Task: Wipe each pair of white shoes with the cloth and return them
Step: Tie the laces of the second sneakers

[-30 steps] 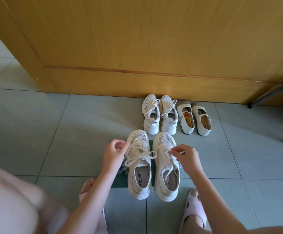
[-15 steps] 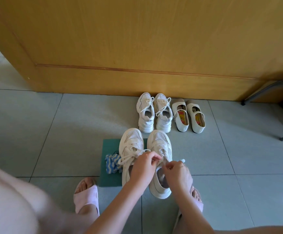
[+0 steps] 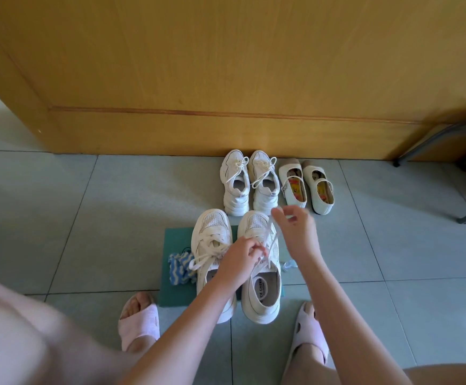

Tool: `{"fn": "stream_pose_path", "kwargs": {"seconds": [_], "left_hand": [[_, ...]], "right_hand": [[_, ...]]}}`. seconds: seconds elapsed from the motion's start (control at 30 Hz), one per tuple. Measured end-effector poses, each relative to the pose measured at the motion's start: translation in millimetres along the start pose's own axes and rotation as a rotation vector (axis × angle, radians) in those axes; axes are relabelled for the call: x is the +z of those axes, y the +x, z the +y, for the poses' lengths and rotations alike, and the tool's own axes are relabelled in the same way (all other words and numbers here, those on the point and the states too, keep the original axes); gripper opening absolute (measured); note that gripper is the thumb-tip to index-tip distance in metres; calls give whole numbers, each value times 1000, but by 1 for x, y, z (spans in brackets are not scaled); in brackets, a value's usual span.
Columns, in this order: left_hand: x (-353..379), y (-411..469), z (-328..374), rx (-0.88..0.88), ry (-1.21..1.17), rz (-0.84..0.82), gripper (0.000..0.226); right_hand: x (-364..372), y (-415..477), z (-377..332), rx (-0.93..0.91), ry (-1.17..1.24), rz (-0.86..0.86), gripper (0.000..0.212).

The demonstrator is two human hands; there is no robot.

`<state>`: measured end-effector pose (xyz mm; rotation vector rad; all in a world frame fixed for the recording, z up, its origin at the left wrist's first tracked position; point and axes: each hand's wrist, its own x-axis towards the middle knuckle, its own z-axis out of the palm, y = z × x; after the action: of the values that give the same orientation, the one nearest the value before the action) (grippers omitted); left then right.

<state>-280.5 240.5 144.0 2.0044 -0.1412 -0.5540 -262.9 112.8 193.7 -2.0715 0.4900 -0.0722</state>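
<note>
A pair of white lace-up sneakers stands on a green mat (image 3: 175,245) right in front of me; the left shoe (image 3: 212,227) is tied with a bow. My left hand (image 3: 241,259) pinches the laces over the tongue of the right shoe (image 3: 262,301). My right hand (image 3: 297,232) is raised above that shoe's toe and pulls a lace end up and away. A blue-and-white wavy cloth (image 3: 180,266) lies crumpled on the mat, touching the left shoe's outer side. Neither hand touches it.
A second pair of white sneakers (image 3: 248,184) and white strap flats (image 3: 306,187) stand against the wooden door (image 3: 226,65). Something small and clear (image 3: 288,265) lies right of the mat. Metal chair legs (image 3: 431,140) stand at the right. My feet wear pink slippers (image 3: 140,326).
My right hand has lifted from beside the left hand over the right shoe's laces, up and forward, drawing a lace out. My left hand stays on the laces.
</note>
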Motion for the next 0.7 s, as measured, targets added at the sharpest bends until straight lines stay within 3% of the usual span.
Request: {"fn": "stream_pose_path", "kwargs": {"seconds": [0.1,0.3,0.4,0.57,0.7], "left_hand": [[-2,4,-4,-131,-167,51,18],[0,8,-4,-281,-366,155,19],[3,10,-9,-270,-263,176,18],[5,10,-7,-293,-329,198,19],[5,9,-7,-254,-267,165,21]], "right_hand": [[-4,4,11,-96,-180,194,21],[10,-35,54,-169,-426,-156,11],[11,-43,71,-277,-564,-179,19],[15,-45,79,-423,-733,-159,43],[17,-45,80,-387,-655,-179,21]]}}
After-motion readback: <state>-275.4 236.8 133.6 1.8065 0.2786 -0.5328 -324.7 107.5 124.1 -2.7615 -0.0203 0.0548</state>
